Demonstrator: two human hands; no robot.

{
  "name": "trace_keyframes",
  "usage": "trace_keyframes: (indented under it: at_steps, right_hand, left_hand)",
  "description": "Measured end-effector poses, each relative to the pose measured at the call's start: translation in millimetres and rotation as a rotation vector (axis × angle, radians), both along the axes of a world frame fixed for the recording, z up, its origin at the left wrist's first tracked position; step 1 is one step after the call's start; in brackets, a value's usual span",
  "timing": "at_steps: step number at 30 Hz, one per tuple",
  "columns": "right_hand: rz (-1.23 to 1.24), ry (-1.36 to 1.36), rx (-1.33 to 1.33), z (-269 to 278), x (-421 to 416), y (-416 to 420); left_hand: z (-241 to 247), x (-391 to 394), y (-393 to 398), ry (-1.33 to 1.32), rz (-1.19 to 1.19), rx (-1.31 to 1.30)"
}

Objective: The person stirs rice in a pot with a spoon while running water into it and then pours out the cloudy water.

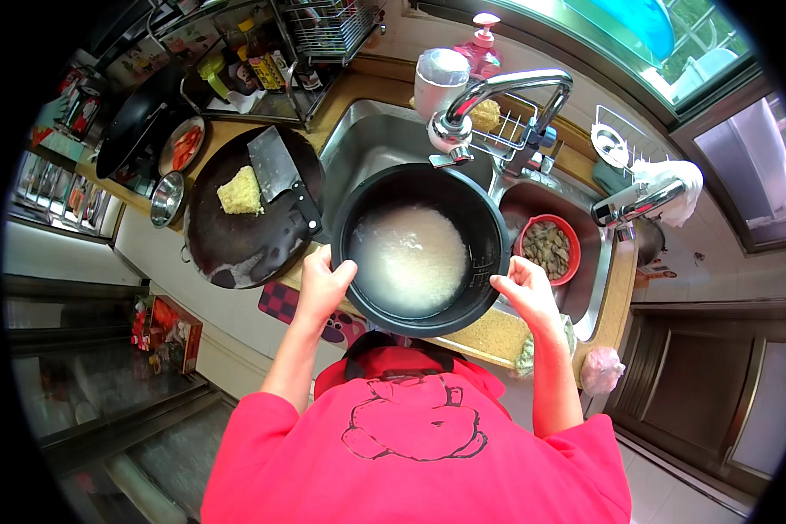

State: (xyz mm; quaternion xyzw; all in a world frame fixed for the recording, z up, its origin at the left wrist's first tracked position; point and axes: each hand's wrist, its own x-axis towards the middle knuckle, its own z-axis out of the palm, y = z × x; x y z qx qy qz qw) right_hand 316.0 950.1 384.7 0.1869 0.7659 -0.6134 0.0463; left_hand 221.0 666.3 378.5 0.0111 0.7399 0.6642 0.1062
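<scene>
A dark rice-cooker inner pot (491, 216) is held by its rim over the front of the larger sink basin (360, 141). White rice (426, 255) lies in cloudy water inside it, and level markings show on the inner wall at right. My left hand (321, 281) grips the left rim, thumb on top. On the right rim, my right hand (524, 288) does the same. The chrome faucet (511, 82) arches beyond the pot, its filter head near the far rim. Whatever lies beneath the pot is hidden.
Left of the sink, a cleaver (278, 167) and a yellow sponge-like piece (241, 191) rest on a round dark board (236, 255). A red bowl (574, 249) of shellfish-like pieces sits in the smaller basin. A second faucet (648, 200) stands at right.
</scene>
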Motion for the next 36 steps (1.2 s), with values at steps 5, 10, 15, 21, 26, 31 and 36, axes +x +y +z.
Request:
trace_keyframes:
  at_steps: [5, 10, 15, 21, 26, 31, 36]
  right_hand:
    - [0.016, 0.011, 0.003, 2.1, -4.5, -0.6]
    - [0.015, 0.034, 0.028, 9.8, -6.5, -7.6]
    - [-0.037, 0.073, -0.091, 4.9, -2.3, -3.4]
    - [0.058, -0.077, 0.269, 4.8, 11.7, 18.2]
    - [-0.032, 0.035, 0.852, 41.4, -12.3, 4.6]
    - [0.481, 0.675, 0.778, 44.0, -51.6, -62.0]
    - [0.768, 0.736, 1.047, 12.8, -76.7, -103.5]
  left_hand:
    - [-3.5, 1.1, -8.1, -0.023, 0.002, -0.057]
    - [-2.1, -2.0, -11.5, -0.024, -0.005, -0.094]
    - [-7.7, -2.7, -11.8, -0.048, -0.114, -0.337]
    - [-6.8, 8.4, 2.4, -0.16, -0.048, -0.189]
    - [-9.4, 23.3, 15.2, -0.296, 0.002, -0.087]
    - [-15.4, 33.8, 20.8, -0.249, -0.003, -0.117]
    - [-5.4, 38.0, 24.1, -0.233, -0.009, -0.192]
